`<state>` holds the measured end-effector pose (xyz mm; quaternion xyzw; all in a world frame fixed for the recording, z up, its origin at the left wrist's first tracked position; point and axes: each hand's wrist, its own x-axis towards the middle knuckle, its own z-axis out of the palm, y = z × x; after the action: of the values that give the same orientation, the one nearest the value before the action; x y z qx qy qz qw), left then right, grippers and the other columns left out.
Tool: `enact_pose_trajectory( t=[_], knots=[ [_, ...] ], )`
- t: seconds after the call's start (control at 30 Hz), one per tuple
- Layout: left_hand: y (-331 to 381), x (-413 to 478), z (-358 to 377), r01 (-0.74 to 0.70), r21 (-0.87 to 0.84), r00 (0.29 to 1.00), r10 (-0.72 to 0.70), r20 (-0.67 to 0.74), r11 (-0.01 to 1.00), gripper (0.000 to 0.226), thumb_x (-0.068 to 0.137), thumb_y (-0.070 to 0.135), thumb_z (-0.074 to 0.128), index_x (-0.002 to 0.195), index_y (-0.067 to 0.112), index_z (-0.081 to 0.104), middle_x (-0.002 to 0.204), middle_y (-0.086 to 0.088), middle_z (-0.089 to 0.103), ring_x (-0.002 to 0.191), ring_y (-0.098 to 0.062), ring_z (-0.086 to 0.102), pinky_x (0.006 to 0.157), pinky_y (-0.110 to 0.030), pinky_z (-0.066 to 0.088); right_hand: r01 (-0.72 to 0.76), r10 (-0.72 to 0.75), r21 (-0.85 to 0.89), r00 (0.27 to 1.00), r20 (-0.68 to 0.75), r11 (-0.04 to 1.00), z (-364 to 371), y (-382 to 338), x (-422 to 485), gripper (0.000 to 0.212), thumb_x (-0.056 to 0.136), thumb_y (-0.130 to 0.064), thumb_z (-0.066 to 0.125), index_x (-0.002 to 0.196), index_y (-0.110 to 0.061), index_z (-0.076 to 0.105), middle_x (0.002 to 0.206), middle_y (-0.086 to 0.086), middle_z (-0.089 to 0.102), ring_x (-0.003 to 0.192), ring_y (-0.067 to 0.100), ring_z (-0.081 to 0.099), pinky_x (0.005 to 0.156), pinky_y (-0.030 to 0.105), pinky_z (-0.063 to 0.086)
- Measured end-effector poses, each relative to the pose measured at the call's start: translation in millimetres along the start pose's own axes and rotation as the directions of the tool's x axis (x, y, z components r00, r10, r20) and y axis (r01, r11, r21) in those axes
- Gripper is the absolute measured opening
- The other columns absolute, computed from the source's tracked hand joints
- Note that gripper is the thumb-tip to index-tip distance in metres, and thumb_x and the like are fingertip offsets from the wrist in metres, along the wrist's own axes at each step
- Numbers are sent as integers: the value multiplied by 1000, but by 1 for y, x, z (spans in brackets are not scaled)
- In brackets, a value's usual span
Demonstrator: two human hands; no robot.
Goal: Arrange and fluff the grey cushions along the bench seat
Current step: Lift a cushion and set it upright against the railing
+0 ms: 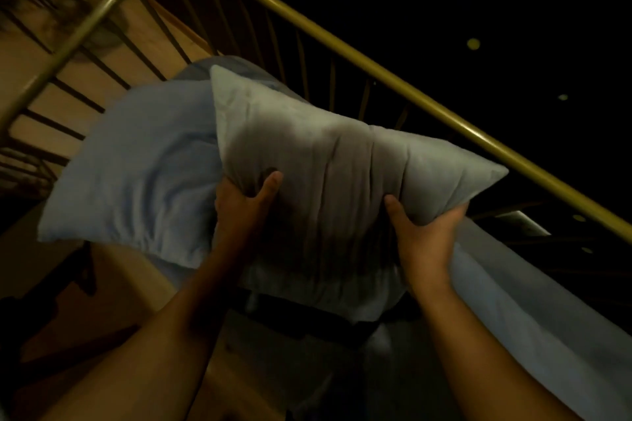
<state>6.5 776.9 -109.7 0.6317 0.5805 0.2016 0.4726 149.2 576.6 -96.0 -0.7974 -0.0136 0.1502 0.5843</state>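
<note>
Grey fabric filled the middle of the frame: a plump grey cushion (342,161) was held up in both bare hands, stretching from a pointed corner at upper centre-left to another corner at the right. At lower centre the left hand (242,202) gripped the cushion's lower edge, its thumb pressed into the front face and its fingers (222,195) curled out of sight behind the cloth, closed on it. To the right, the right hand (424,232) clutched the same edge nearer the right corner, thumb on the front and the other fingers wrapped underneath, also closed on the fabric. Creases ran down the cushion between the two thumbs. Behind it, toward the left of the frame, a second cushion (136,181) of paler blue-grey lay partly covered by the held one, touching it. More pale grey padding (513,301) ran toward the lower right, under the right forearm. A brass-coloured metal rail (393,77) curved from the upper left and slanted down to the right edge, with thin dark bars below it. Tan wooden boards (51,79) showed in the upper left, behind the bars. Darkness with a few small yellowish spots filled the upper right.
</note>
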Motion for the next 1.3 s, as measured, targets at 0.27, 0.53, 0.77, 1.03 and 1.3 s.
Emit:
enact_pose_trajectory(
  t=[0.27,0.53,0.77,1.03,1.3],
  knots=[
    [66,-5,-36,-194,-210,981,184,-65,958,76,69,56,66,132,19,45,131,-1,54,121,-16,52,99,-33,45,189,-186,-66,982,38,980,7,-102,4,111,63,-53,79,148,-33,10,153,-1,31,138,18,34,112,38,33],
    [148,22,-90,-287,-205,947,246,-205,936,104,65,72,63,145,20,25,152,-2,35,138,-23,35,113,-38,29,406,-406,-24,914,2,913,35,-228,11,108,68,-46,79,149,-20,13,154,1,29,138,13,31,102,14,24],
    [201,76,-167,-429,-12,867,408,-286,903,107,62,71,66,147,27,17,151,-7,31,135,-25,36,105,-35,33,265,-291,257,954,71,929,98,-246,12,78,76,-36,75,140,-21,33,134,-6,50,118,6,50,99,22,40],
    [132,116,-109,-266,445,964,245,105,855,96,69,69,63,146,42,14,156,-12,10,142,-42,14,115,-57,19,-139,99,317,985,140,938,211,-160,-15,46,89,-20,63,131,-10,47,124,13,60,112,27,59,88,33,49],
    [49,114,-49,-334,723,939,148,309,605,103,65,82,50,138,55,-18,158,6,-22,142,-40,-23,107,-67,-10,-152,129,33,917,376,988,191,-111,22,60,87,-6,56,141,-20,34,138,7,49,127,27,46,94,34,44]
  ],
)
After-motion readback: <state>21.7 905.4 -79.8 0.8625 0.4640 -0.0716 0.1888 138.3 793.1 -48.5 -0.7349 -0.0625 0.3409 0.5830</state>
